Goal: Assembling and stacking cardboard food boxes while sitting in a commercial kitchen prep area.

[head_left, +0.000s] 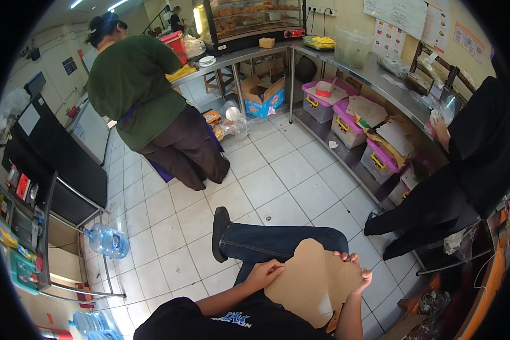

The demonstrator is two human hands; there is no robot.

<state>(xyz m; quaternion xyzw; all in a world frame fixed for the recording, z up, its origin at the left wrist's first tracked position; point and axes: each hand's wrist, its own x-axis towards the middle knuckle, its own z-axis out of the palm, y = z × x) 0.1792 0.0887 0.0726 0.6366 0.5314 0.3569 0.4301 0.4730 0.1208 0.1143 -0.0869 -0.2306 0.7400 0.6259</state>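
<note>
A flat brown cardboard box blank (309, 277) with lobed edges lies tilted over my lap, a crease running down its middle. At its left edge, my left hand (266, 274) is closed, thumb and fingers pinching the board. My right hand (358, 271) grips the far right edge, with its fingertips showing over the rim and the rest partly behind the board. My crossed leg in dark jeans (277, 242) sits just beyond the cardboard.
A person in a green shirt (133, 85) stands at the left counter; another in black (464, 153) works at the right steel counter (374, 71). Purple-lidded tubs (348, 122) fill its lower shelf. A water bottle (107, 241) lies at left. A glass food cabinet (252, 22) stands behind.
</note>
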